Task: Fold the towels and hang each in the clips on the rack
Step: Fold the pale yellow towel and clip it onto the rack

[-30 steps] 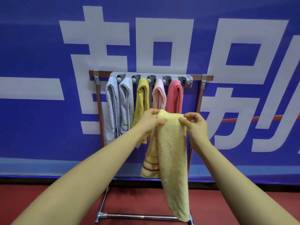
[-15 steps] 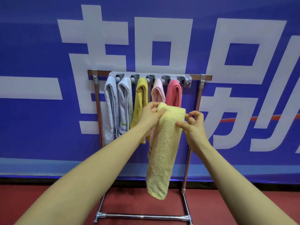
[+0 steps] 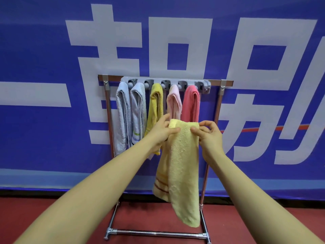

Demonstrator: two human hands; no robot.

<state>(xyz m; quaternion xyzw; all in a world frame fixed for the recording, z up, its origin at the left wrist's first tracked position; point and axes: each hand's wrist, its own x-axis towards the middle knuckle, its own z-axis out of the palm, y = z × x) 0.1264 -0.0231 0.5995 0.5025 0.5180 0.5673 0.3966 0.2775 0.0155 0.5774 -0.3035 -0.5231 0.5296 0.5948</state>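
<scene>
I hold a pale yellow towel [image 3: 182, 166] by its folded top edge in front of the rack [image 3: 218, 110]. My left hand [image 3: 162, 131] pinches the left corner and my right hand [image 3: 208, 133] pinches the right corner. The towel hangs down in two layers, with brown stripes on the back layer. The grey clip bar [image 3: 165, 81] along the rack's top carries several folded towels: two grey [image 3: 123, 117], [image 3: 139, 111], a mustard one [image 3: 155, 104], a light pink one [image 3: 174, 103] and a coral one [image 3: 191, 104]. The clip at the bar's right end [image 3: 204, 87] holds nothing.
A blue banner [image 3: 52, 67] with large white characters fills the wall behind the rack. The rack's chrome base bar [image 3: 158, 233] rests on a dark red floor [image 3: 52, 217].
The towel has dropped open again into two hanging layers, its lower end now much further down. Both hands stay at its top edge, a little lower against the rack.
</scene>
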